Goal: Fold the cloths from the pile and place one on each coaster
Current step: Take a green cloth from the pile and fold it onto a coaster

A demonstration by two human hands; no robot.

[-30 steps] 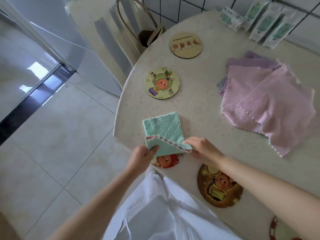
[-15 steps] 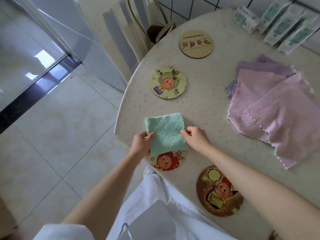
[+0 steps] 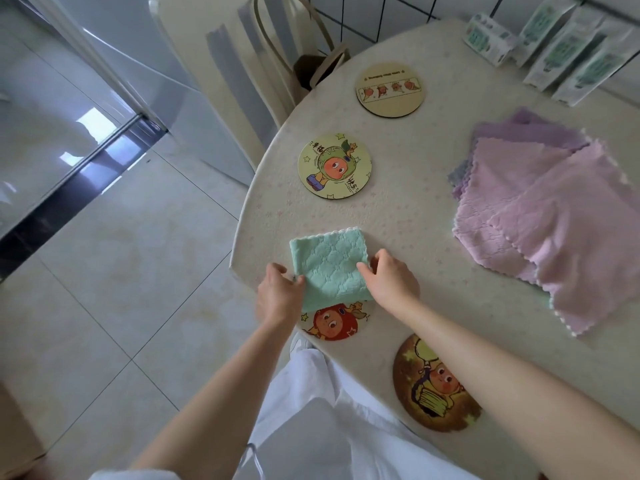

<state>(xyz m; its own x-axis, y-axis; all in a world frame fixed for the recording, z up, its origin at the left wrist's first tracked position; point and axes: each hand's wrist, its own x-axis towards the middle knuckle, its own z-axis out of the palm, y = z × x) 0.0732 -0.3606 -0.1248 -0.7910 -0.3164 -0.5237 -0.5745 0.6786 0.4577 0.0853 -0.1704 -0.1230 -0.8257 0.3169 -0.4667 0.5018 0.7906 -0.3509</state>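
A folded green cloth (image 3: pixel 329 265) lies flat near the table's front edge, its near part covering the top of a red cartoon coaster (image 3: pixel 334 323). My left hand (image 3: pixel 278 294) pinches the cloth's near left edge. My right hand (image 3: pixel 389 280) pinches its right edge. A pile of pink and purple cloths (image 3: pixel 540 209) lies spread at the right. Further coasters are bare: a green one (image 3: pixel 334 166), a tan one (image 3: pixel 390 89) farther back, and a brown one (image 3: pixel 434 384) near my right forearm.
The round table (image 3: pixel 415 216) has its curved edge at the left, with tiled floor below. A chair with a bag (image 3: pixel 311 69) stands at the far edge. Several white and green packets (image 3: pixel 561 50) stand along the back right wall.
The cloth's near half was folded over, so it now lies flat as a smaller square. Both hands moved to its side edges. The view shifted slightly.
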